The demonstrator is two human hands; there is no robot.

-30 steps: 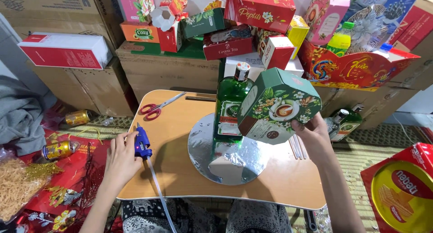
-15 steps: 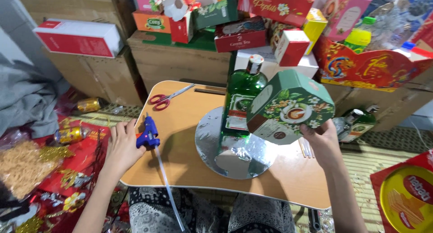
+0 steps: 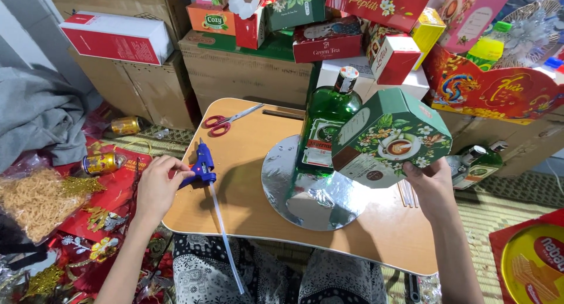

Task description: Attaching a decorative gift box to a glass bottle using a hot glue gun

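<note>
While the left hand [image 3: 155,186] closes around the grip of a blue hot-glue gun [image 3: 201,167] at the left edge of the worktop [image 3: 247,180], the right hand [image 3: 430,185] grips an octagonal green tea box [image 3: 392,138] from below, holding it tilted in the air just right of a green glass bottle [image 3: 326,124]. The bottle stands upright on a round silver board [image 3: 311,192] near the middle of the worktop. A long clear glue stick [image 3: 223,233] trails from the back of the gun and hangs past the front edge.

By the look of it, this is the gluing step: gun picked up, box held ready beside the bottle. Any next move would call for bringing the nozzle to the box or the board while keeping the box steady in one hand.

The box is printed card with flowers and a teacup; the board is mirror-shiny foil; the worktop is smooth pale wood with rounded corners. Red-handled scissors [image 3: 222,122] lie at the far edge.
</note>
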